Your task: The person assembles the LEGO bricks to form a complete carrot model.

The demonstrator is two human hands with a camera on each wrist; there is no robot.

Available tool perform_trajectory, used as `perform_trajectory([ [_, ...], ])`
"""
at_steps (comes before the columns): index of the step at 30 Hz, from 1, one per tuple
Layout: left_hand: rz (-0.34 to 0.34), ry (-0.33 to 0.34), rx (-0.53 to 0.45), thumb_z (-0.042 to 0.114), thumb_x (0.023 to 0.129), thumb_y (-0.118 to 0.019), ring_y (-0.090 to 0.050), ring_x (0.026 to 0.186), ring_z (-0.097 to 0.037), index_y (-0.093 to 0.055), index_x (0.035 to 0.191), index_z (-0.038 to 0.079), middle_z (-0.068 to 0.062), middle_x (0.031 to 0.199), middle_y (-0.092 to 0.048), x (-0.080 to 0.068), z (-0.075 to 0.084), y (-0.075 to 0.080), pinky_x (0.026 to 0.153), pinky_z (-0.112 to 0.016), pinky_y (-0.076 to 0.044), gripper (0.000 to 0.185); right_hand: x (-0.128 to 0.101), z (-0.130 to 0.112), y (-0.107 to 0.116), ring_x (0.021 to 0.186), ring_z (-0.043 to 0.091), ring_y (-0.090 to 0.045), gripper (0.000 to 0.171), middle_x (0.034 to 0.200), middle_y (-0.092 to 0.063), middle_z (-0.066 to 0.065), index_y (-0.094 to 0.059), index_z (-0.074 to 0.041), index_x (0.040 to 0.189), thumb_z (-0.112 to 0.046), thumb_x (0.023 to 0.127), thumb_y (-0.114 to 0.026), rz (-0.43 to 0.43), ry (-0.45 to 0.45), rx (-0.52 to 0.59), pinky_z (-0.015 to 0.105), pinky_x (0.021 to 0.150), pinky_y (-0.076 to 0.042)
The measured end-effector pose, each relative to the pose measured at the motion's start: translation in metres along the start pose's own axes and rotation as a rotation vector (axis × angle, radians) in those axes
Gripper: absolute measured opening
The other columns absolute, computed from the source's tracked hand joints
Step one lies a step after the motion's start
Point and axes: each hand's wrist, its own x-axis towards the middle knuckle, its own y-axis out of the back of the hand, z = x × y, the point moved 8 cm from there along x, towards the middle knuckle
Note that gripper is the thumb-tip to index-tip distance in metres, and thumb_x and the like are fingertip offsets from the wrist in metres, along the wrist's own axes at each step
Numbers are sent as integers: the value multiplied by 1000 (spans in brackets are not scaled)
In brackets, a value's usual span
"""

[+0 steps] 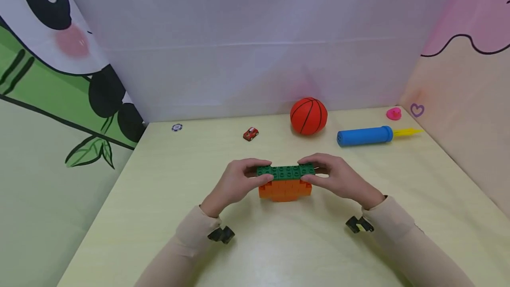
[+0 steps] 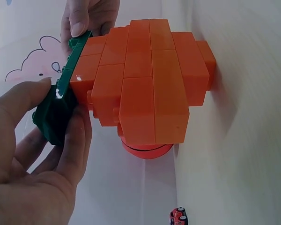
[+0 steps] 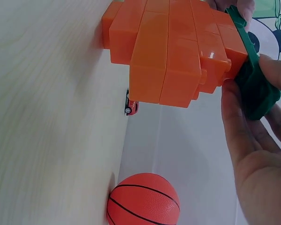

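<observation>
A stepped stack of orange bricks (image 1: pixel 285 189) stands on the pale wooden table (image 1: pixel 167 176), topped by a long green brick row (image 1: pixel 285 171). My left hand (image 1: pixel 238 180) pinches the green row's left end (image 2: pixel 56 112) with thumb and fingers. My right hand (image 1: pixel 335 176) pinches its right end (image 3: pixel 255 91) the same way. In the wrist views the orange stack (image 2: pixel 145 79) (image 3: pixel 173 51) narrows toward the table, and each shows the other hand's fingertips on the far end of the green row.
An orange basketball (image 1: pixel 308 115) lies behind the bricks, with a small red toy car (image 1: pixel 250 133) to its left. A blue pump with a yellow tip (image 1: pixel 366 136) and a pink toy (image 1: pixel 393 113) lie at the back right. A small round chip (image 1: pixel 177 127) sits back left.
</observation>
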Motion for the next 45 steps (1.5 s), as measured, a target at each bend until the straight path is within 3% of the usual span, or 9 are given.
perform_trajectory([
  [4, -15, -10, 20, 28, 87, -79, -71, 94, -15, -71, 123, 18, -3, 118, -68, 0, 1, -1, 82, -30, -58, 38, -1, 2, 0, 109, 21, -64, 44, 123, -63, 2, -64, -17, 130, -27, 89, -77, -16, -8, -7, 41, 96, -54],
  [7, -14, -20, 83, 35, 86, -79, -68, 101, -14, -67, 129, 21, 2, 125, -65, -2, 1, 3, 89, -34, -56, 47, -1, 5, 0, 115, 23, -60, 58, 129, -61, 3, -56, -19, 139, -32, 87, -78, -43, -15, -26, 49, 99, -51],
  [11, -10, -26, 157, 39, 83, -81, -62, 114, -23, -61, 137, 22, 5, 132, -62, -4, -4, 10, 99, -43, -51, 60, -3, 16, 1, 120, 27, -55, 70, 134, -57, 4, -47, -20, 146, -37, 86, -79, -108, -88, -104, 54, 101, -47],
  [18, -180, 57, 306, 35, 85, -81, -59, 115, -21, -62, 130, 21, 8, 122, -64, -3, -39, -4, 101, -41, -49, 51, -4, 33, -15, 110, 25, -59, 48, 118, -64, 0, -62, -16, 129, -36, 88, -77, -262, -176, -197, 46, 93, -52],
  [24, -159, 77, 263, 29, 88, -78, -64, 102, -14, -69, 121, 20, 8, 108, -69, 0, -47, -5, 94, -36, -53, 35, -2, 36, -21, 96, 16, -64, 40, 110, -67, -2, -64, -14, 128, -29, 92, -74, -276, -134, -179, 33, 84, -55],
  [27, -142, 103, 256, 33, 89, -76, -65, 100, -14, -68, 125, 15, 6, 107, -70, 3, -49, -4, 92, -35, -55, 40, -1, 42, -21, 95, 16, -66, 45, 115, -66, 2, -60, -12, 133, -34, 95, -69, -247, -165, -130, 31, 84, -56],
  [32, -135, 179, 250, 38, 92, -72, -65, 98, -17, -65, 132, 11, 0, 109, -72, 7, -58, -5, 88, -35, -56, 48, -1, 61, -25, 91, 20, -68, 55, 121, -63, 10, -53, -7, 142, -39, 98, -62, -192, -343, 54, 35, 88, -57],
  [38, -111, 268, 296, 39, 93, -70, -62, 92, -16, -72, 123, 12, 0, 109, -71, 6, -67, -9, 77, -31, -54, 40, -3, 76, -36, 84, 19, -69, 55, 117, -67, 9, -52, 0, 142, -35, 100, -60, -162, -537, 170, 44, 101, -49],
  [45, -93, 329, 323, 37, 92, -72, -60, 86, -18, -73, 120, 11, -1, 104, -70, 6, -67, -14, 71, -29, -54, 38, -4, 87, -41, 78, 19, -70, 49, 114, -65, 12, -55, 1, 139, -28, 101, -61, -115, -610, 264, 29, 80, -58],
])
